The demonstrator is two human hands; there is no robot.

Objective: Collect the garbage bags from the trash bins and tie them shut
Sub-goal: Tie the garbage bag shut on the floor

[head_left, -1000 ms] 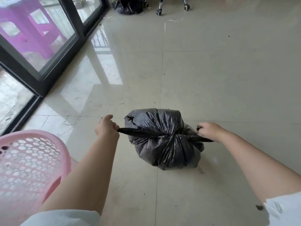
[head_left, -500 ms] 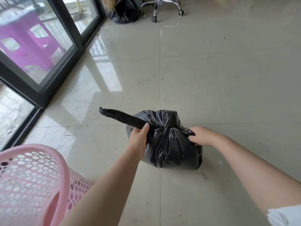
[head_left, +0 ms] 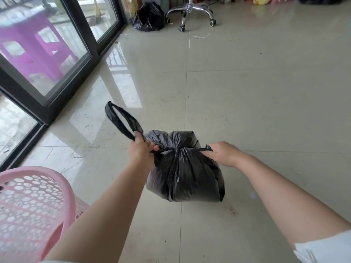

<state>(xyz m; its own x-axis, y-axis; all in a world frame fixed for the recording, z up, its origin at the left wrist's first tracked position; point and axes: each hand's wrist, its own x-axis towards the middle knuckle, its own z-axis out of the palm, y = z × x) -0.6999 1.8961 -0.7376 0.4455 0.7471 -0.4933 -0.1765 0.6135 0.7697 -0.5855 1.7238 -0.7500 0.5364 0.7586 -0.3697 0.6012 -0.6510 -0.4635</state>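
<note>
A full black garbage bag (head_left: 185,173) stands on the tiled floor in front of me, its top gathered into a knot. My left hand (head_left: 141,151) grips the bag's left handle loop (head_left: 121,120), which sticks up and away to the left. My right hand (head_left: 221,152) grips the short right handle at the knot's other side. A pink perforated trash bin (head_left: 36,204) stands at the lower left, beside my left arm. Another black garbage bag (head_left: 148,18) lies far back by the glass door.
Black-framed sliding glass doors (head_left: 57,95) run along the left, with a purple stool (head_left: 36,48) behind the glass. A chrome office chair base (head_left: 190,14) on castors stands at the back. Soft toys lie along the far right wall.
Both hands had pulled the handles apart, tightening the knot. My left hand then slid in close to the knot, and the left handle loop now sticks up open beyond it.
</note>
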